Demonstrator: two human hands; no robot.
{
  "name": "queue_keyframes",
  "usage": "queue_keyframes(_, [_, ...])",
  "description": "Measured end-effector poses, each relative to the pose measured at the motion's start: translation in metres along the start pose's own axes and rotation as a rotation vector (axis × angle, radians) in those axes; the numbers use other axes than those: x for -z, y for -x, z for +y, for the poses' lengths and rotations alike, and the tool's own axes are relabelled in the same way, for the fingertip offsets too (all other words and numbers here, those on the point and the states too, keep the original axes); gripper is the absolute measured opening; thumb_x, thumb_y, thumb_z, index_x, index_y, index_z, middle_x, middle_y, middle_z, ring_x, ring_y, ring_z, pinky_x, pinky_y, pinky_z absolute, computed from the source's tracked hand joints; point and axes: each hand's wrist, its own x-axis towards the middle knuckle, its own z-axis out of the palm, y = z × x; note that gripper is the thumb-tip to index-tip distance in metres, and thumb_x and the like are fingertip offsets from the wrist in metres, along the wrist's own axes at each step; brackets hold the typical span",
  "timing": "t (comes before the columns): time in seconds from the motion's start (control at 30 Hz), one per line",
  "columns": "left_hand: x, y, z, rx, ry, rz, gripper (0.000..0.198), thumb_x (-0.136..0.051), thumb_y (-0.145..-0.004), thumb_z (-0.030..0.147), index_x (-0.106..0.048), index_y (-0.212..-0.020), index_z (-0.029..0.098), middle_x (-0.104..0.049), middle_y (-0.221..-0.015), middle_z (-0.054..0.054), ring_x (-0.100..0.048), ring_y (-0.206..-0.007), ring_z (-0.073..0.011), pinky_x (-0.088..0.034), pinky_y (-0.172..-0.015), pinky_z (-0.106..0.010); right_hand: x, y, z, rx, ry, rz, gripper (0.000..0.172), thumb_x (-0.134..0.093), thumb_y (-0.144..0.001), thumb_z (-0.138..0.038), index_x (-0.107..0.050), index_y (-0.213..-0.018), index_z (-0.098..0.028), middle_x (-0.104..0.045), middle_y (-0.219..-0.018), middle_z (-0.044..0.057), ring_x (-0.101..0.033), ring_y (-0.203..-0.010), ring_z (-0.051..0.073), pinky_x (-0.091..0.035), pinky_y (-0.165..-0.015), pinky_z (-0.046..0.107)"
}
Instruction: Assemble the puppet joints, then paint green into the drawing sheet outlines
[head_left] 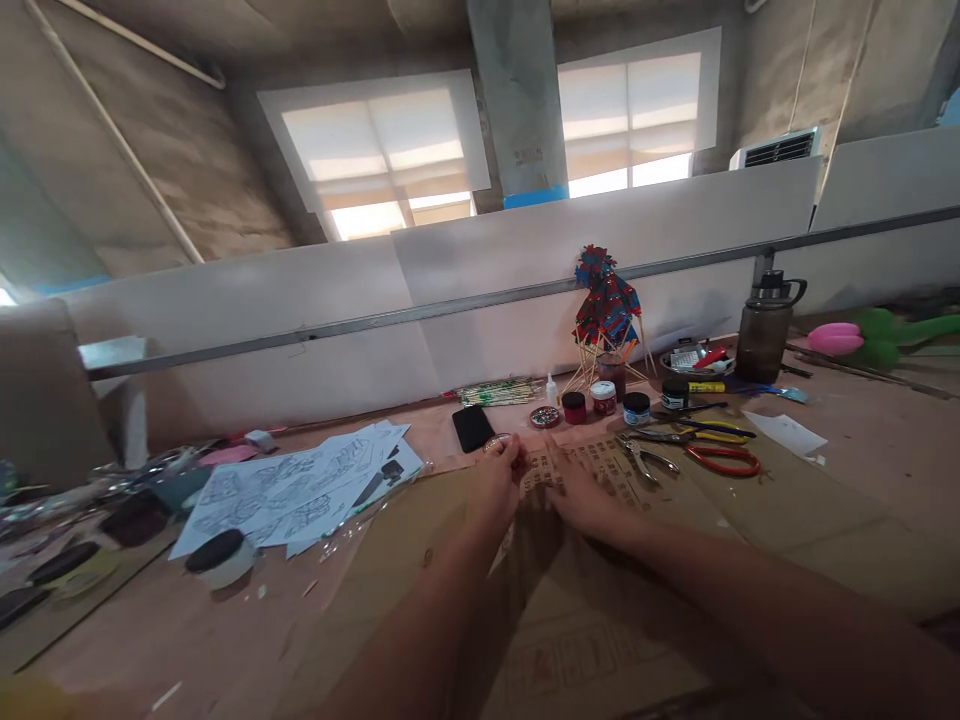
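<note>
My left hand [501, 475] is over the far part of a printed cardboard sheet [585, 610]. Its fingertips are pinched together; whatever lies between them is too small to make out. Just to its right, my right hand [583, 492] reaches in with fingers stretched out toward the printed lettering on the cardboard. Beyond my left hand lies a black phone [473, 429]. A small round dish of beads [544, 416] sits past my fingertips, beside a red jar with a black lid [574, 407]. Pliers [649, 460] rest to the right of my right hand.
Red-handled scissors [724, 460] and several paint jars are at the right, near a dark water bottle [765, 330]. A red and blue patterned craft piece [609, 300] stands on sticks behind. Drawn sheets [292, 490] and a white jar [222, 562] lie at the left.
</note>
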Motion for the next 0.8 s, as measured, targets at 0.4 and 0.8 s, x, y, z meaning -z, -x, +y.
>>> queue_keyframes(0.4, [0.010, -0.001, 0.009, -0.004, -0.225, -0.017, 0.021, -0.079, -0.063, 0.036, -0.067, -0.065, 0.018, -0.063, -0.059, -0.002, -0.051, -0.053, -0.0130, -0.037, -0.051, -0.024, 0.009, 0.005, 0.005, 0.133, 0.195, -0.039, 0.075, -0.052, -0.087, -0.016, -0.028, -0.153, -0.043, -0.028, -0.161, 0.004, -0.025, -0.143, 0.040, -0.027, -0.109, 0.065])
queue_keyframes(0.8, [0.019, -0.003, 0.012, 0.089, -0.371, -0.175, 0.025, -0.074, -0.066, 0.034, -0.059, -0.053, 0.019, -0.058, -0.049, 0.001, -0.048, -0.046, -0.0131, -0.034, -0.047, -0.024, -0.001, 0.005, 0.010, 0.170, 0.299, -0.019, 0.065, -0.046, -0.092, -0.021, -0.031, -0.151, -0.045, -0.018, -0.165, -0.005, -0.024, -0.147, 0.034, -0.018, -0.116, 0.063])
